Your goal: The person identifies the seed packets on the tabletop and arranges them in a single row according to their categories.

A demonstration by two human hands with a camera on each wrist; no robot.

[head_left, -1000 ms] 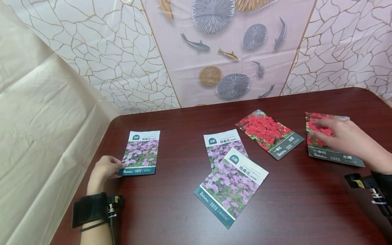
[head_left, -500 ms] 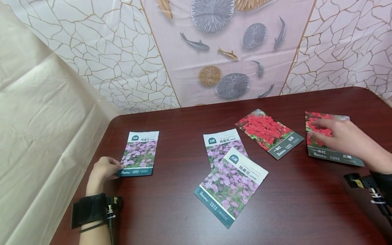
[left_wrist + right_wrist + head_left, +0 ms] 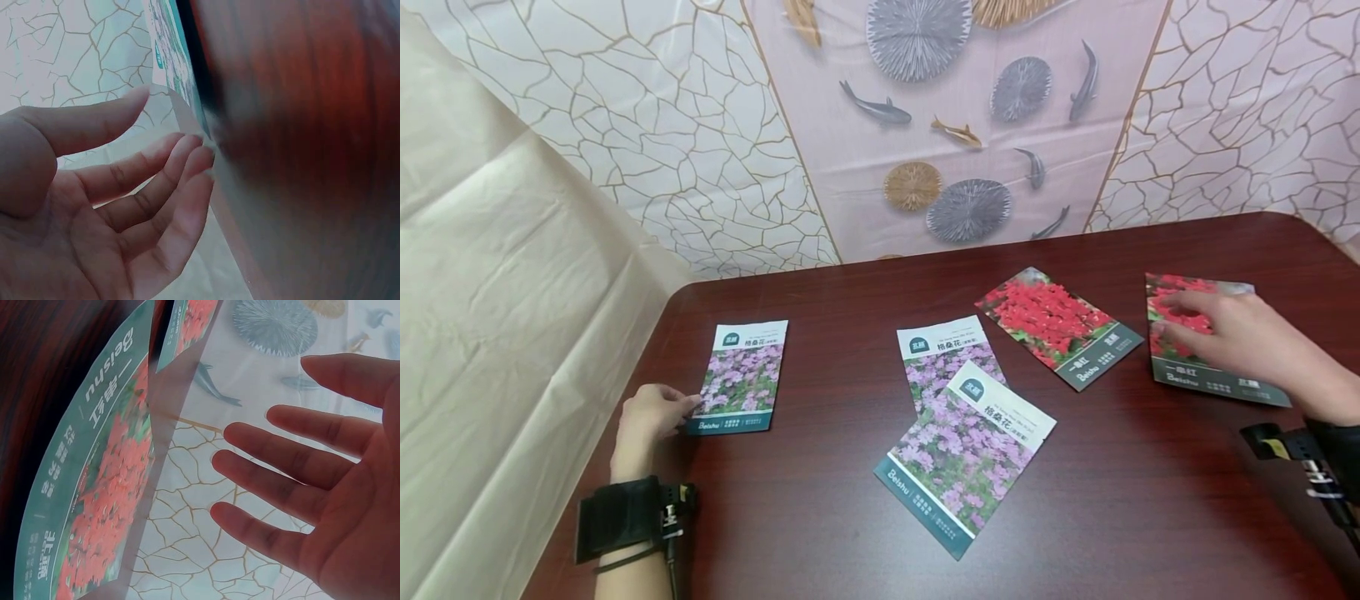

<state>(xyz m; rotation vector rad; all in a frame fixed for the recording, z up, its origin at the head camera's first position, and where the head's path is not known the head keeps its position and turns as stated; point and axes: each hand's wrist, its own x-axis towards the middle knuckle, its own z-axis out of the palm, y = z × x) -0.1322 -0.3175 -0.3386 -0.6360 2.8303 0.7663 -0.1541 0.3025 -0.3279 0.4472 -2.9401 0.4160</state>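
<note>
In the head view, my left hand (image 3: 653,417) is at the lower left corner of a purple-flower seed packet (image 3: 745,375), its fingertips touching the packet's edge. The left wrist view shows that hand (image 3: 125,187) with thumb and loosely bent fingers apart. At the right, my right hand (image 3: 1232,333) is over a red-flower seed packet (image 3: 1210,382), covering part of it. Its fingers look spread and fairly straight in the right wrist view, where the packet (image 3: 103,506) lies beyond the fingertips. I cannot tell whether it touches the packet.
Mid-table, one purple-flower packet (image 3: 966,462) overlaps another (image 3: 936,367). A second red-flower packet (image 3: 1052,321) lies tilted behind them. Patterned cloth (image 3: 700,133) hangs behind the dark wooden table (image 3: 820,517), and pale cloth (image 3: 512,292) borders its left side.
My left hand and the purple-flower packet beside it have shifted slightly left, the packet turning a little. The right hand and the other packets stay essentially in place.
</note>
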